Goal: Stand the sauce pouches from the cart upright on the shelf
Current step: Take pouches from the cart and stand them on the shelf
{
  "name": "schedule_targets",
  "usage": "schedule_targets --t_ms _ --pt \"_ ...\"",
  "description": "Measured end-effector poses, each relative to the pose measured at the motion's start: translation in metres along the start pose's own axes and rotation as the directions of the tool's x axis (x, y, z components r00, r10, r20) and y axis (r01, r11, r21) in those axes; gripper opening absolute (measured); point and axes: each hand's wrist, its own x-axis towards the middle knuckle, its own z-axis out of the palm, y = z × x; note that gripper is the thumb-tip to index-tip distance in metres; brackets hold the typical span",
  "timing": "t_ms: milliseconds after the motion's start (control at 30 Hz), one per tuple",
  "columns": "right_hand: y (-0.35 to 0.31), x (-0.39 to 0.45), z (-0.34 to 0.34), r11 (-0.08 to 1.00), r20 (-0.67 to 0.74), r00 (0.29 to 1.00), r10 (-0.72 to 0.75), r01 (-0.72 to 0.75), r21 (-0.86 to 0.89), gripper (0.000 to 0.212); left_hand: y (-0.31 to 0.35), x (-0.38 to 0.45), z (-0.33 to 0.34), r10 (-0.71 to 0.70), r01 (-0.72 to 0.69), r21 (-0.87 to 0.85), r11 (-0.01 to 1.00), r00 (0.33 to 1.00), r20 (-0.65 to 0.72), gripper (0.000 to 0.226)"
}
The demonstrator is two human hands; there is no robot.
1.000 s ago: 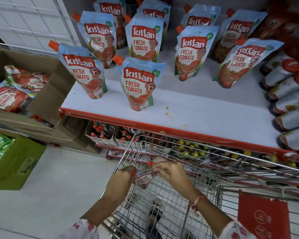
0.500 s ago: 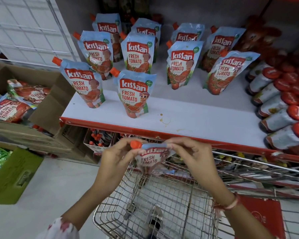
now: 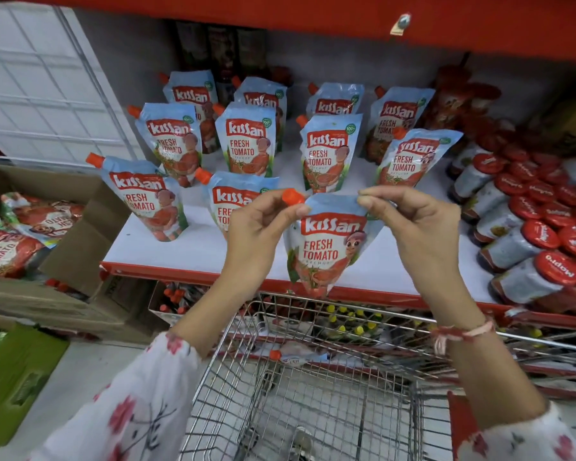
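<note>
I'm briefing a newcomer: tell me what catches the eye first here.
A blue-and-red plastic tomato sauce pouch hangs centre frame, pinched by its top corners between the left hand and right hand. Behind it, matching upright pouches stand in rows on the white shelf.

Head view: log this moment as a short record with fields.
held pouch: hangs upright in front of the shelf edge, above the cart
left hand: pinches the orange cap at the pouch's top left corner
right hand: pinches the pouch's top right corner
shelf: ten pouches standing in rows, bare white space at front right
cart: one more pouch lies flat at its far end
jars: red-lidded, lying stacked at the shelf's right end
box: open, left of the shelf, more pouches inside
</note>
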Motion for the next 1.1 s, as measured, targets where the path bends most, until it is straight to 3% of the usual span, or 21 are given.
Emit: schedule_targets --t_ms 300,733,1100 --pt "0.044 0.040 -0.008 0.999 -0.083 0.995 0.050 -0.050 0.001 0.015 -0.034 0.053 0.029 -0.056 0.055 -0.021 0.998 0.995 -0.082 0.017" --pt "0.079 0.052 -0.013 0.994 -0.096 0.990 0.104 -0.107 -0.027 0.012 -0.062 0.069 0.035 -0.149 0.148 -0.026 0.989 0.988 -0.046 0.027" --pt "0.078 0.048 -0.014 0.991 -0.100 0.989 0.109 -0.115 -0.062 0.015 -0.065 0.064 0.037 -0.163 0.161 -0.039 0.986 0.986 -0.048 0.022"
